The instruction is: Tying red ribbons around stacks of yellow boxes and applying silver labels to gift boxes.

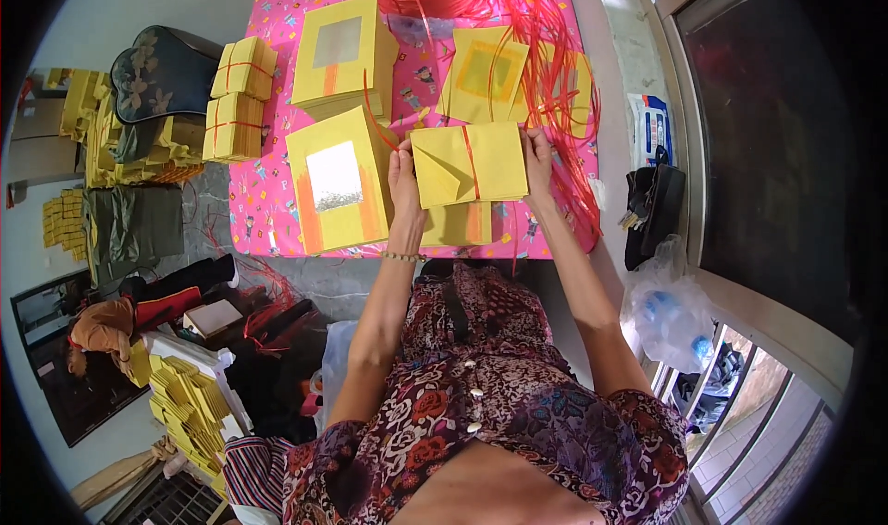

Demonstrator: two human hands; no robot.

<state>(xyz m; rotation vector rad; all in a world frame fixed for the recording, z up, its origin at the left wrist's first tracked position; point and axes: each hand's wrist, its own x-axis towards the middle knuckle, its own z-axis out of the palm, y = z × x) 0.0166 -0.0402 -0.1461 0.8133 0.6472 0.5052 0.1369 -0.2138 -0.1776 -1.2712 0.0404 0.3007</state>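
Note:
Between my two hands is a bundle of yellow paper [495, 160], folded over and bound round its middle by a red plastic strip [470, 160]. A loose corner flap slants across its left part. My left hand [404, 183] grips the left end, and my right hand [538, 160] closes on the right end. Just left of the bundle stands a stack of yellow paper [307, 215] with a silver square and orange streaks on top. Farther back is another such stack [313, 86]. Some yellow sheets [453, 234] lie under the bundle near the table's front edge.
Red plastic strips [546, 25] spill over the back and right of the pink patterned table [254, 224]. Tied yellow bundles [233, 127] sit at its left edge. Loose yellow sheets [462, 104] lie behind my hands. A person [102, 326] is at the left; a window ledge [777, 312] runs along the right.

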